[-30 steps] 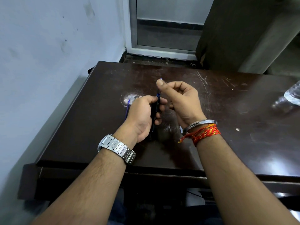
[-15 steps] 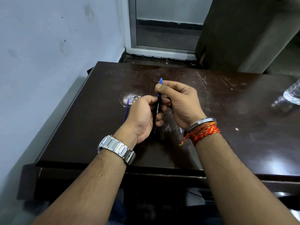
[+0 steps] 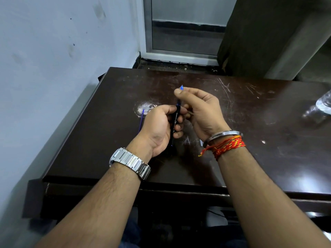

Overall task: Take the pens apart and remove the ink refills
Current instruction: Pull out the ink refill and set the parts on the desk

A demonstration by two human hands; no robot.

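My left hand (image 3: 161, 126) is wrapped around a black pen barrel (image 3: 175, 120) with white lettering, held upright over the dark table (image 3: 100, 140). My right hand (image 3: 200, 111) pinches a small blue tip piece (image 3: 182, 87) between thumb and forefinger, just above the barrel's open top end. A thin blue ink refill (image 3: 141, 121) lies on the table to the left of my left hand. Whether the blue piece is still joined to anything inside the barrel is hidden by my thumb.
A clear plastic bottle (image 3: 324, 102) lies at the table's right edge. A small pale part (image 3: 201, 142) peeks out on the table under my right wrist. A wall runs close along the table's left side, and a glass door stands behind it.
My right hand has lifted the blue tip piece up and away from the top of the barrel. My left hand and the barrel have stayed in place.
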